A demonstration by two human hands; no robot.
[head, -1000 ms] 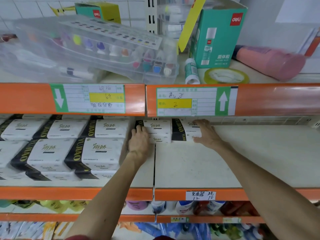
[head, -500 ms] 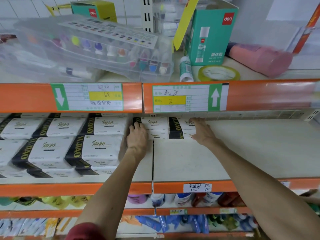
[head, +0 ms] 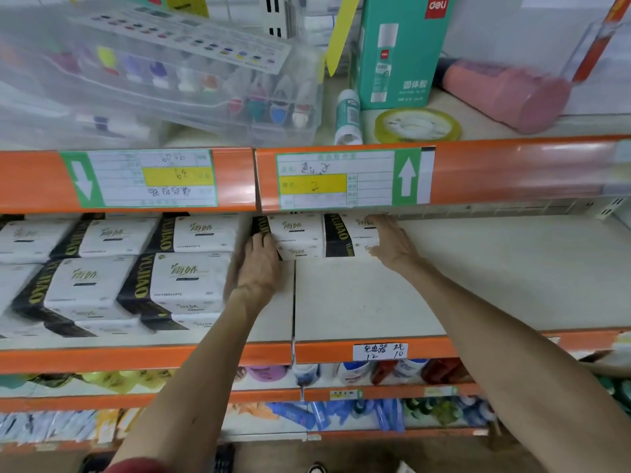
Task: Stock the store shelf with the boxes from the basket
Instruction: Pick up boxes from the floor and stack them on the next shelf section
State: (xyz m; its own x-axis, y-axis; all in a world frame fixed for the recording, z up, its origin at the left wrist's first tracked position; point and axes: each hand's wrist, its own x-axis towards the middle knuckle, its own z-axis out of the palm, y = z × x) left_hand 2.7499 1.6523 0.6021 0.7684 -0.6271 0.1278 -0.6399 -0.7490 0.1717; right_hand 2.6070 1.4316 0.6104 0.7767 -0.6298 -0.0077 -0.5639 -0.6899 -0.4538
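Location: I stand in a shop — tiered shelves point(head: 375, 302) with orange edge rails point(head: 512, 172), handwritten price labels point(head: 334, 179), and rows of identical tissue packs point(head: 184, 278) stocked side by side.

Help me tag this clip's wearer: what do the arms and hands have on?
Left hand and right hand are bare: no gloves, no watch. Both forearms are uncovered; a dark red sleeve edge shows low on the left arm.

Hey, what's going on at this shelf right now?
A person is stocking the middle shelf with white tissue packs. Their left hand and right hand press on either side of a small stack of packs at the back, next to the filled rows on the left.
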